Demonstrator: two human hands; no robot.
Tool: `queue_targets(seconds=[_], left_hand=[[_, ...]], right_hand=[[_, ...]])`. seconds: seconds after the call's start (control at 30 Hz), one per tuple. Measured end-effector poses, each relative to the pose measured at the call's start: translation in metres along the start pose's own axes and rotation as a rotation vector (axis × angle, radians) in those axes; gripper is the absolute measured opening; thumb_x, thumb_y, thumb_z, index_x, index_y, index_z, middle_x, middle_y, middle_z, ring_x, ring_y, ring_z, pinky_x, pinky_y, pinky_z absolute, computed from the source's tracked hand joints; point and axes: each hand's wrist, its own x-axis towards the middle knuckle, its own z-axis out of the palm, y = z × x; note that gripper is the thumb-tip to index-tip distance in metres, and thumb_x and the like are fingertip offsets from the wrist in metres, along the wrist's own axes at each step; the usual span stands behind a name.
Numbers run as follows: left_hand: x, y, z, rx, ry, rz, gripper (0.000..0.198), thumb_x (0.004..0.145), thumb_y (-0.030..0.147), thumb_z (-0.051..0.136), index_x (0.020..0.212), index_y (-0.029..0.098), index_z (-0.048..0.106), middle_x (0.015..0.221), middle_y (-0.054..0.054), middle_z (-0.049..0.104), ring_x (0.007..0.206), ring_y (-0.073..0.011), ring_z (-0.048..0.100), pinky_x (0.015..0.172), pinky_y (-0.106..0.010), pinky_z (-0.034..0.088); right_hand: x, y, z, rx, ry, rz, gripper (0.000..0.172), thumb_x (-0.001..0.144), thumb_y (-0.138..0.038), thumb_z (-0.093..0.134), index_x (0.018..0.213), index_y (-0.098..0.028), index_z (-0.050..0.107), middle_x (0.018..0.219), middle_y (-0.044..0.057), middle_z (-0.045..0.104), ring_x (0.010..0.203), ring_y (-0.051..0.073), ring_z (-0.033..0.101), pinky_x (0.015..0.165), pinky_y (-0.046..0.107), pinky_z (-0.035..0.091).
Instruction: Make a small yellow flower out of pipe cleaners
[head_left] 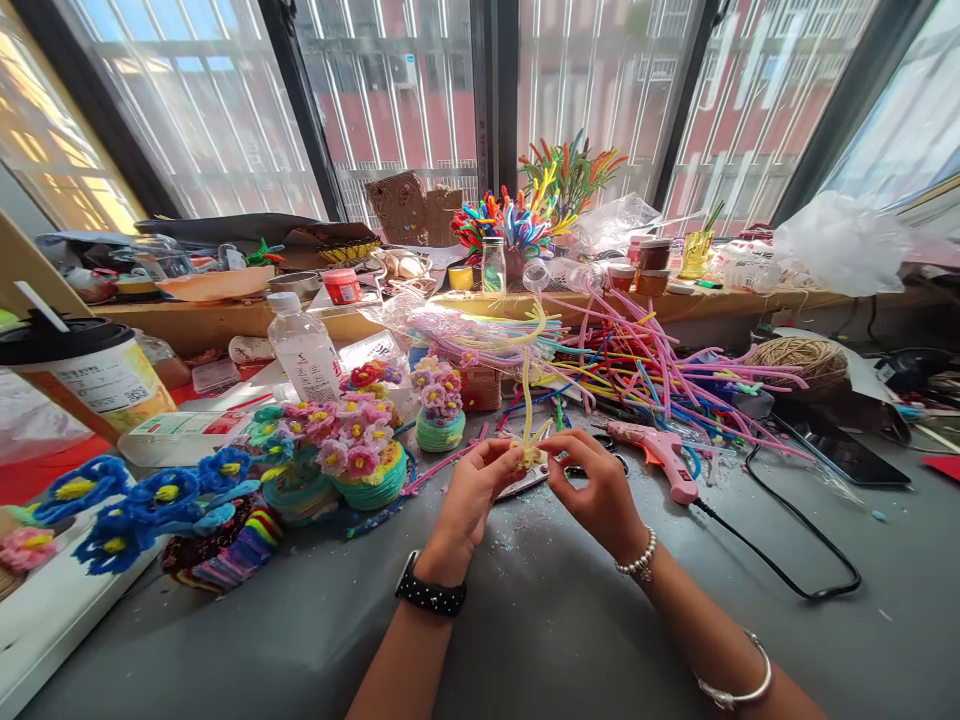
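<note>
A pale yellow pipe cleaner point(527, 385) rises in a wavy length from between my hands, its lower end bunched into small loops. My left hand point(480, 490), with a dark watch on the wrist, pinches that bunched end between thumb and fingertips. On the other side, my right hand point(592, 487) has its thumb and index finger closed on a short yellow strand of the same pipe cleaner. Scissors point(600, 466) with dark handles lie partly hidden behind my right hand. Just right of it rests a pink glue gun point(664, 455), its black cord looping across the table.
Finished pipe-cleaner flower pots point(371, 475) and blue flowers point(161, 500) stand to the left, by a drink cup point(82, 370) and a water bottle point(304, 350). Loose pink pipe cleaners point(652, 350) heap behind my hands. A twine ball point(801, 362) and a dark phone point(844, 445) lie right.
</note>
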Motion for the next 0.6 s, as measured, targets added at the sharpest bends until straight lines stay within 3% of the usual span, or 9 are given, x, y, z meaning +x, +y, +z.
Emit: queue_targets(seconds=[0.1,0.23,0.4,0.6], left_hand=[[0.000,0.001,0.000,-0.006,-0.016,-0.011,0.017,0.057,0.019,0.068,0.068,0.012,0.057,0.068,0.000,0.061,0.065,-0.0084,0.056,0.064,-0.019,0.044],[-0.001,0.001,0.001,0.013,-0.048,-0.025,0.017,0.056,0.019,0.068,0.066,0.012,0.056,0.067,0.001,0.059,0.064,-0.0074,0.055,0.064,-0.020,0.044],[0.001,-0.002,0.002,0.099,-0.052,0.004,0.018,0.056,0.021,0.068,0.065,0.013,0.055,0.066,0.001,0.058,0.063,-0.0081,0.055,0.065,-0.021,0.044],[0.000,-0.007,0.005,0.317,-0.047,0.230,0.015,0.059,0.024,0.065,0.065,0.015,0.056,0.068,-0.001,0.060,0.066,-0.0119,0.056,0.065,-0.022,0.043]], right_hand=[[0.002,-0.001,-0.002,0.141,0.011,0.173,0.011,0.077,-0.024,0.046,0.080,-0.019,0.055,0.078,0.004,0.054,0.071,0.015,0.052,0.058,0.024,0.045],[0.005,0.002,-0.001,0.253,-0.045,0.323,0.017,0.074,-0.033,0.050,0.069,-0.018,0.055,0.072,0.002,0.052,0.067,0.014,0.051,0.056,0.023,0.042],[0.005,0.006,0.000,0.405,-0.070,0.463,0.018,0.070,-0.034,0.055,0.066,-0.017,0.058,0.077,0.002,0.054,0.075,0.015,0.049,0.067,0.025,0.039],[0.000,0.011,0.005,0.917,-0.199,0.933,0.023,0.065,-0.035,0.059,0.077,-0.016,0.064,0.082,0.005,0.061,0.072,0.014,0.051,0.055,0.023,0.039]])
